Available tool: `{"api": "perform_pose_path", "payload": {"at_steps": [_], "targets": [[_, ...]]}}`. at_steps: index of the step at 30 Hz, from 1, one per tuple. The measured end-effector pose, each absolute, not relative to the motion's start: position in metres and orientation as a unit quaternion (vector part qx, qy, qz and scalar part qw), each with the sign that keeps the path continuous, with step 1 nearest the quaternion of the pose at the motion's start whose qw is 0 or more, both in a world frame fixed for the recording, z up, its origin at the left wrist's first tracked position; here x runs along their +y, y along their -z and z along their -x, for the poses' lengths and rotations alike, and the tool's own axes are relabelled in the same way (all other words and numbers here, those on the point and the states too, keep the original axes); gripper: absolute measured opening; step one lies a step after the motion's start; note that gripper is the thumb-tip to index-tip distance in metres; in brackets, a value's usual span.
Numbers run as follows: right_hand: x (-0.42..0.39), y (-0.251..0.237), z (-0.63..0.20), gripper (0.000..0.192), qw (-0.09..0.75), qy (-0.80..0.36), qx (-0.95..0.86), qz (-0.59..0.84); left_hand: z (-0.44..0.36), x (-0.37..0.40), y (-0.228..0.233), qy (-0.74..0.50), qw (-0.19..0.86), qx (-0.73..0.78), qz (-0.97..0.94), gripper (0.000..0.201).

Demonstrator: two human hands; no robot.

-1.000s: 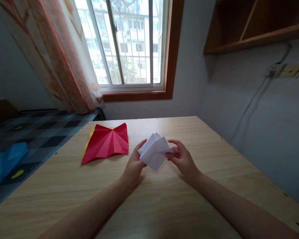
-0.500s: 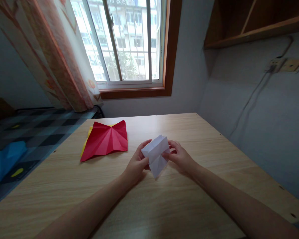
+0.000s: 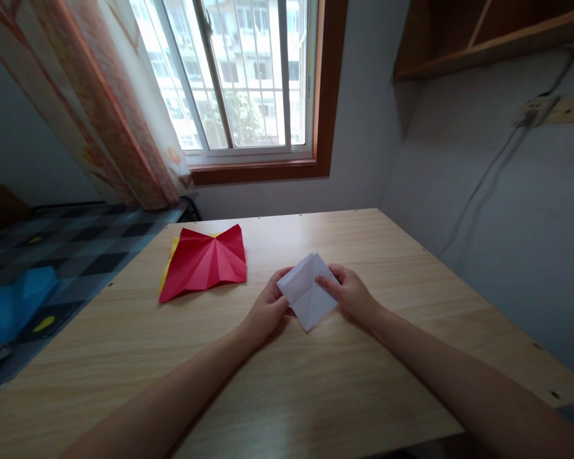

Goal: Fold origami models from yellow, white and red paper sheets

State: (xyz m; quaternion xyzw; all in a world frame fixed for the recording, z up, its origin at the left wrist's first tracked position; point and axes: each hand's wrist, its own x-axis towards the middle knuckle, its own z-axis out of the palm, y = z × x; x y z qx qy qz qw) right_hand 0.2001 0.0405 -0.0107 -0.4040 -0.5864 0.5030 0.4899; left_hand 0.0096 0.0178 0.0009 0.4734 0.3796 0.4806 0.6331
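Note:
A folded white paper (image 3: 308, 294), diamond-shaped with creases, lies flattened near the middle of the wooden table (image 3: 316, 382). My left hand (image 3: 266, 308) pinches its left corner between thumb and fingers. My right hand (image 3: 350, 294) holds its right side, with the thumb pressing on top of the sheet. A creased red paper (image 3: 203, 262) rests on the table to the left of my hands, and a yellow sheet (image 3: 167, 268) peeks out under its left edge.
A window with a wooden frame (image 3: 268, 169) and a patterned curtain (image 3: 100, 108) is behind the table. A checkered bed (image 3: 52, 255) with a blue item (image 3: 9, 306) lies left. A wooden shelf (image 3: 483, 38) and a wall socket (image 3: 540, 108) are at the right.
The white paper was puffed open and raised between my hands; it has collapsed into a flat diamond lowered onto the table. Both hands came closer together and down.

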Motion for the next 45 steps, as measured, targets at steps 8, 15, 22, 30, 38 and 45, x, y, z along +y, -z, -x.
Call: {"api": "perform_pose_path", "payload": {"at_steps": [8,15,22,30,38,45], "targets": [[0.04,0.011,-0.201,0.029,0.486,-0.404,-0.639,0.438,-0.004,0.023,0.005,-0.459,0.691,0.327,-0.453,0.065],[0.037,0.01,-0.199,0.024,0.481,-0.319,-0.673,0.463,-0.004,0.021,0.005,-0.469,0.679,0.329,-0.46,0.067],[0.035,0.015,-0.195,0.024,0.469,-0.371,-0.679,0.427,-0.009,0.019,-0.001,-0.496,0.623,0.394,-0.459,0.041],[0.037,0.014,-0.193,0.032,0.46,-0.468,-0.641,0.398,-0.008,0.021,0.001,-0.484,0.629,0.403,-0.456,0.039],[0.042,0.02,-0.196,0.042,0.48,-0.446,-0.609,0.446,-0.011,0.019,0.0,-0.425,0.609,0.413,-0.527,0.047],[0.039,0.012,-0.195,0.039,0.494,-0.384,-0.639,0.448,-0.011,0.019,-0.001,-0.425,0.607,0.423,-0.522,0.051]]}}
